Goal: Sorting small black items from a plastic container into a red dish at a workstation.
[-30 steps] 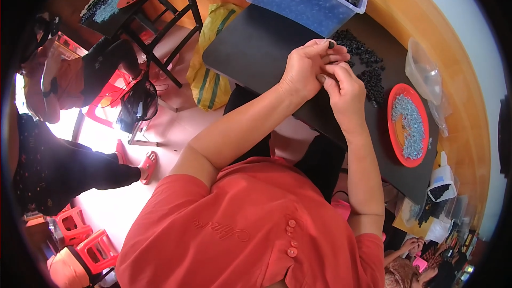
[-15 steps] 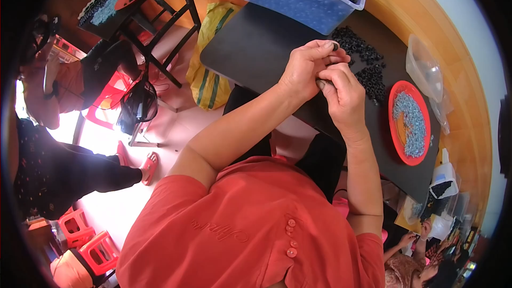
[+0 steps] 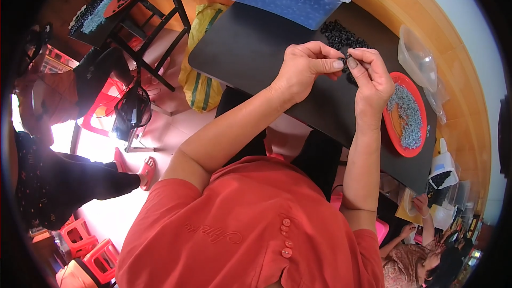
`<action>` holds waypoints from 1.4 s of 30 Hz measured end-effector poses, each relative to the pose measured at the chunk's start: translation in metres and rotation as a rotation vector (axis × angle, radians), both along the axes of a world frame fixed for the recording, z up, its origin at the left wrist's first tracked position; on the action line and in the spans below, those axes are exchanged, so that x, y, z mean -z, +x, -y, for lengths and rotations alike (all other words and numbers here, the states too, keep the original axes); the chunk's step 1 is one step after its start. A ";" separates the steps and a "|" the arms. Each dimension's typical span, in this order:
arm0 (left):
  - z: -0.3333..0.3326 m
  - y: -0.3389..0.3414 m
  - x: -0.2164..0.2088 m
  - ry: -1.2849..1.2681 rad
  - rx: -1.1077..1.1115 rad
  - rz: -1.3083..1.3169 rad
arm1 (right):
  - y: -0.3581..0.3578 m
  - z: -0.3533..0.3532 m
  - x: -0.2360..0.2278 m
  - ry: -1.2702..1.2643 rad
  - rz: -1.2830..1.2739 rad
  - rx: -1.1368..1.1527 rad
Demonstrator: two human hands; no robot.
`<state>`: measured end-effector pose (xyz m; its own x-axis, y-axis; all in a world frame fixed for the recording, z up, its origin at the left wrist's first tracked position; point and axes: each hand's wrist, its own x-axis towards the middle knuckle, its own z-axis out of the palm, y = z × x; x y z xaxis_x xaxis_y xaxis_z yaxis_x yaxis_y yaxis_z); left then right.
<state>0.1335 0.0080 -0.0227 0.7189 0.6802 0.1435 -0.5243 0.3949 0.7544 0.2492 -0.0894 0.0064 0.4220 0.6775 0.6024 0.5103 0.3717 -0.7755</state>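
Above the dark table, my left hand [image 3: 305,70] and my right hand [image 3: 373,82] meet fingertip to fingertip. Thumb and finger of each are pinched on a small black piece [image 3: 344,60]; its exact shape is mostly covered by the fingers. A scatter of small black ring-like pieces [image 3: 337,34] lies on the table just beyond my hands, partly hidden by them. To the right of my right hand is a red oval plate [image 3: 422,122] holding many tiny pale-blue bits [image 3: 409,120].
A translucent blue bin [image 3: 288,1] full of black pieces stands at the table's far side. A clear plastic container [image 3: 417,58] sits by the curved wooden wall. A yellow sack [image 3: 202,88] leans left of the dark table [image 3: 234,42]. Other people are at left and lower right.
My hands have come level, fingertips now meeting on the black piece; earlier the left fingers held a black piece above the right hand. My right hand has moved to the right.
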 end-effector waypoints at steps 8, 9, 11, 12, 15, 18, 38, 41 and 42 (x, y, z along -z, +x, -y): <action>-0.002 -0.001 0.005 -0.016 0.047 0.004 | -0.001 0.001 -0.002 0.025 0.213 0.012; -0.002 -0.002 0.005 -0.032 0.053 0.006 | -0.001 0.001 -0.002 0.039 0.253 0.017; -0.004 -0.002 0.006 -0.043 0.068 0.016 | -0.002 0.001 -0.004 0.038 0.267 0.012; -0.004 -0.002 0.006 -0.053 0.083 0.026 | -0.002 0.002 -0.004 0.037 0.282 0.008; -0.004 -0.003 0.005 -0.063 0.091 0.024 | -0.001 0.002 -0.005 0.029 0.243 -0.019; -0.003 -0.003 0.003 -0.050 0.088 0.021 | 0.001 0.002 -0.004 0.023 0.160 -0.034; -0.006 -0.002 0.008 -0.125 0.134 0.026 | -0.003 0.002 -0.002 -0.049 0.251 0.038; -0.008 -0.001 0.011 -0.161 0.167 0.034 | -0.005 -0.001 0.000 0.011 0.366 0.085; -0.009 -0.001 0.012 -0.180 0.183 0.039 | -0.006 -0.002 0.001 0.038 0.404 0.097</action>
